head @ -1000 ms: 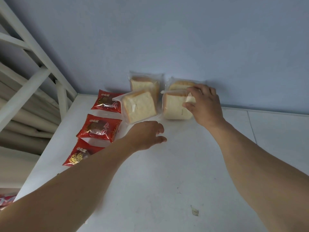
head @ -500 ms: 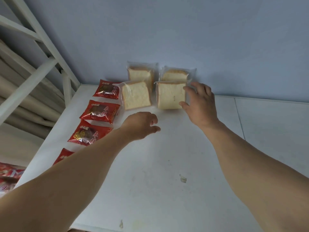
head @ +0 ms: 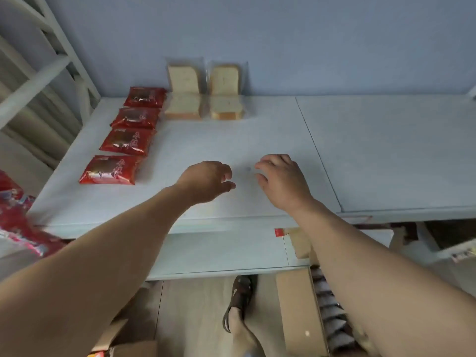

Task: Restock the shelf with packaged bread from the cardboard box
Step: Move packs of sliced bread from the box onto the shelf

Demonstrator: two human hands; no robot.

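Several clear bags of sliced white bread sit at the back of the white shelf (head: 257, 140): two upright packs (head: 183, 79) (head: 224, 79) lean on the blue wall, and two flat packs (head: 183, 106) (head: 226, 108) lie in front of them. My left hand (head: 206, 180) and my right hand (head: 282, 180) hover over the shelf's front middle, both empty, fingers loosely apart, well short of the bread. A cardboard box (head: 293, 313) stands on the floor below, under my right forearm.
Several red snack packs (head: 128, 140) lie in a column along the shelf's left side. A white shelf frame (head: 51, 70) rises at left. Red packaging (head: 15, 215) shows at far left. A lower shelf (head: 221, 251) and my sandalled foot (head: 240, 313) are below.
My right hand has let go of the front right bread pack and both hands have drawn back toward the shelf's front edge. The view has tilted down, showing the floor and box.
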